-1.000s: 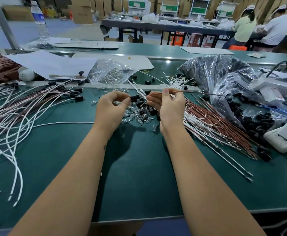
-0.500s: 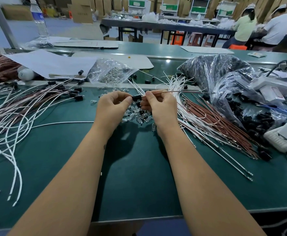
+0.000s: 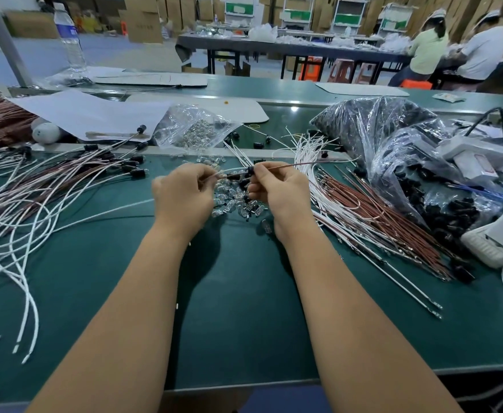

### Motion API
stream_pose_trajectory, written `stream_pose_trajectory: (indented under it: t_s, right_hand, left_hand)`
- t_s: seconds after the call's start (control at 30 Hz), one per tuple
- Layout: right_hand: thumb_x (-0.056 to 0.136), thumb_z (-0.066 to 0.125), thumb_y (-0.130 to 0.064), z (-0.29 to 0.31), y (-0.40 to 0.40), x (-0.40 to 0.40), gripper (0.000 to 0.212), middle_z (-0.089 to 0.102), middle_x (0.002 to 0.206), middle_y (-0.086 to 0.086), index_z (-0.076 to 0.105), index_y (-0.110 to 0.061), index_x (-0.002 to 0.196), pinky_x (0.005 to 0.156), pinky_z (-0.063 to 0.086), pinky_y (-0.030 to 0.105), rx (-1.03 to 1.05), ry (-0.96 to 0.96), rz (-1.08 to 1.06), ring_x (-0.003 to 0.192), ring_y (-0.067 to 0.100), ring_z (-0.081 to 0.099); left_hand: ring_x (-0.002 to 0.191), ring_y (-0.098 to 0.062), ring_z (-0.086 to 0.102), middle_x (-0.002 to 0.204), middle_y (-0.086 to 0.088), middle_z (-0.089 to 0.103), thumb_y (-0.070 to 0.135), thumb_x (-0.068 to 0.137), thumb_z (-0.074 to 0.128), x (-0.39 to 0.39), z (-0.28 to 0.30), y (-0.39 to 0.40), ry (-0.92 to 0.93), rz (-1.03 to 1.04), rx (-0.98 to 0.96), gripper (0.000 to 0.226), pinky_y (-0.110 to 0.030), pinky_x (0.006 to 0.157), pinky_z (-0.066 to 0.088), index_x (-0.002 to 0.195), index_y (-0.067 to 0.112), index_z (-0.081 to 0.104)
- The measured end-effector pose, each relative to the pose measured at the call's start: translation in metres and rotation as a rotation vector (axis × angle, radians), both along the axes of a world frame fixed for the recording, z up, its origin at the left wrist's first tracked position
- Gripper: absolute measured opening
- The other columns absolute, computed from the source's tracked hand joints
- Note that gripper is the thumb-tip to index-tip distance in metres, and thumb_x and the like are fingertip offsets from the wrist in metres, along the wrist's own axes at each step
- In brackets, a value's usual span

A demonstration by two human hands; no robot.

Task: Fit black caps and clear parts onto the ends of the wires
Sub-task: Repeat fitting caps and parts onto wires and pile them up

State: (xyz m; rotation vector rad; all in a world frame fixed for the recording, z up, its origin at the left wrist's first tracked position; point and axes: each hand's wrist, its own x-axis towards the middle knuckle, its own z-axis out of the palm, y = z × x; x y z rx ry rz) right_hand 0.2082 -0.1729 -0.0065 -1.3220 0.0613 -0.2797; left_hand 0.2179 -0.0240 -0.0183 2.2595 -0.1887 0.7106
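Mid-batch, by the look of the bench (image 3: 244, 308). Left hand (image 3: 181, 195) and right hand (image 3: 280, 189) meet over a small heap of clear parts (image 3: 235, 204) mixed with loose black caps.

Right hand's fingers (image 3: 259, 174) are curled, pinching a brown wire (image 3: 289, 165) that runs off to the right; a black cap (image 3: 250, 171) sits at the fingertips, on or at the wire's end. Left hand's fingers are curled too, pinching something small at the wire's tip (too small to tell whether it is a clear part).

Done, judging by layout: a fan of capped wires (image 3: 65, 174) lies at left, black caps at their far ends.

Left to do: a thick bundle of bare-ended wires (image 3: 378, 222), brown and white, lies right of the hands. A bag of black caps (image 3: 393, 144) beyond it is still well filled, as is a bag of clear parts (image 3: 196, 129) behind the heap. Rough judgement: well short of finished.
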Motion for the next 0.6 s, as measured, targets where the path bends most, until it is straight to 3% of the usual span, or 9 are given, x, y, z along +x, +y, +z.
stream_pose_trajectory:
  t_s: [0.07,0.23,0.3,0.37,0.43,0.6]
  right_hand:
    - [0.092,0.062,-0.004,0.001,-0.006,0.000,0.008,0.063,0.063,0.003,0.061,-0.006,0.084,0.050,0.051,0.020,0.100,0.016,-0.042,0.049,0.009,0.059]
    - [0.091,0.063,-0.004,0.001,-0.012,0.000,0.008,0.064,0.060,0.001,0.063,-0.005,0.083,0.049,0.050,0.019,0.167,0.023,-0.070,0.048,0.009,0.058]
    - [0.090,0.064,-0.003,0.002,-0.010,-0.001,0.007,0.064,0.063,0.004,0.065,-0.005,0.083,0.050,0.051,0.019,0.100,0.011,-0.055,0.050,0.010,0.058]
    - [0.088,0.065,-0.001,0.003,-0.006,-0.003,0.007,0.064,0.063,0.005,0.065,-0.005,0.083,0.051,0.051,0.020,0.053,-0.012,-0.012,0.051,0.011,0.058]
    - [0.087,0.065,0.002,0.004,-0.001,-0.004,0.005,0.064,0.064,0.007,0.065,-0.003,0.085,0.052,0.052,0.020,0.016,-0.034,0.047,0.052,0.012,0.058]
    - [0.086,0.066,0.003,0.003,0.006,-0.006,0.006,0.065,0.066,0.008,0.065,0.000,0.091,0.051,0.052,0.021,-0.047,-0.056,0.111,0.050,0.011,0.059]
  left_hand:
    - [0.097,-0.019,0.055,0.099,0.004,0.065,0.021,0.093,0.055,0.001,-0.001,0.008,0.008,0.208,0.124,0.014,-0.032,0.081,0.019,0.097,0.024,0.068]
    - [0.108,-0.031,0.046,0.106,-0.008,0.062,0.015,0.090,0.049,0.002,-0.002,0.026,0.152,0.477,0.209,0.022,-0.043,0.090,0.026,0.103,0.017,0.067]
    - [0.111,-0.030,0.049,0.109,-0.007,0.064,0.009,0.086,0.052,0.001,0.001,0.022,0.030,0.369,0.183,0.027,-0.041,0.095,0.028,0.108,0.017,0.067]
    - [0.108,-0.028,0.055,0.109,-0.008,0.067,0.004,0.084,0.057,-0.002,0.005,0.009,-0.148,0.089,0.164,0.028,-0.038,0.096,0.036,0.110,0.012,0.067]
    - [0.099,-0.025,0.062,0.105,-0.011,0.069,0.000,0.083,0.061,-0.006,0.006,-0.005,-0.189,-0.159,0.127,0.025,-0.031,0.092,0.044,0.107,0.005,0.068]
    - [0.079,-0.021,0.065,0.087,-0.006,0.072,0.008,0.084,0.068,-0.003,0.002,-0.008,-0.155,-0.186,-0.023,0.011,-0.029,0.075,0.050,0.094,0.007,0.072]
